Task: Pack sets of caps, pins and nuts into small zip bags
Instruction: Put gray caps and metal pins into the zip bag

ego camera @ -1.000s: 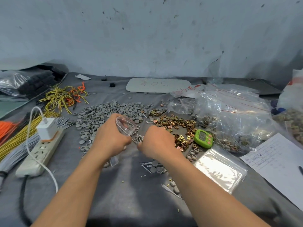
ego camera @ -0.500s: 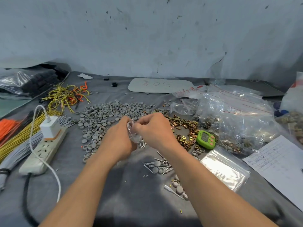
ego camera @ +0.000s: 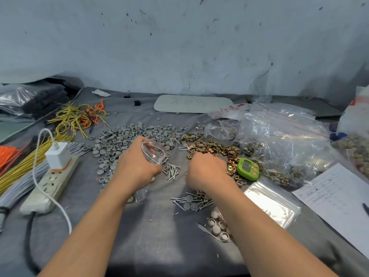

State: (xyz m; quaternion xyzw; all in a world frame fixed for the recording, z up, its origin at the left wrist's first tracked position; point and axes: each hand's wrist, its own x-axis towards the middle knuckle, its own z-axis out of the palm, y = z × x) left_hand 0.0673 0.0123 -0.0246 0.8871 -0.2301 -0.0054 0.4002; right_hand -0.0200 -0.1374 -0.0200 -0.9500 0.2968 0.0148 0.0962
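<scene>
The left hand (ego camera: 137, 166) grips a small zip bag (ego camera: 153, 151) at centre frame. The right hand (ego camera: 205, 170) curls beside the nuts (ego camera: 215, 148), fingers hidden underneath; I can't tell its grip.

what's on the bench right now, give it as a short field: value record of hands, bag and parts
left hand: grips small zip bag, mouth open
right hand: fingers curled, knuckles up, low over the parts; cannot tell if it holds anything
caps: grey pile beyond the left hand
nuts: brass pile right of the caps
pins: loose cluster between the hands, another nearer, mixed with a few caps
spare bags: flat stack right of the right forearm
timer: green, beside the nuts
</scene>
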